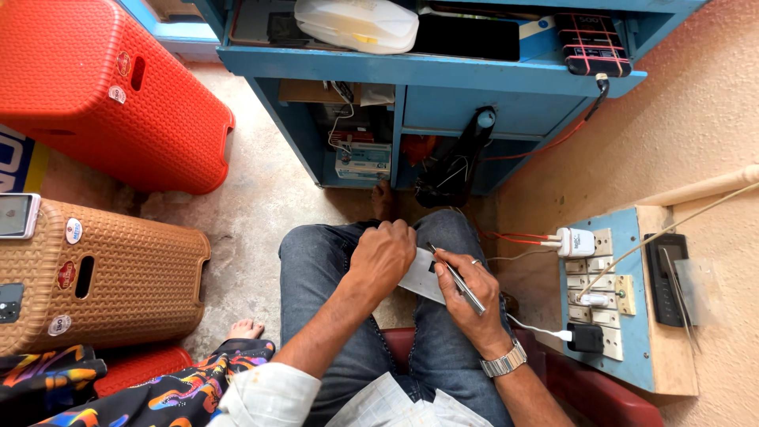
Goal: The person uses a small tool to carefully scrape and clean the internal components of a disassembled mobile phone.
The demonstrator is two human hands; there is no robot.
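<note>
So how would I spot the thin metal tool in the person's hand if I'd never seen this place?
Find the blue switchboard on the wall at the right, then look just left of it to the lap in jeans. There the right hand, with a wristwatch, holds the metal tool, a slim silvery rod, against a flat grey device.

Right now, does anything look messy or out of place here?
Yes. The red stool and the brown stool both lie tipped on their sides on the floor. A phone rests on the brown one's edge. Wires dangle loose under the blue desk. The hands' own work looks tidy.
</note>
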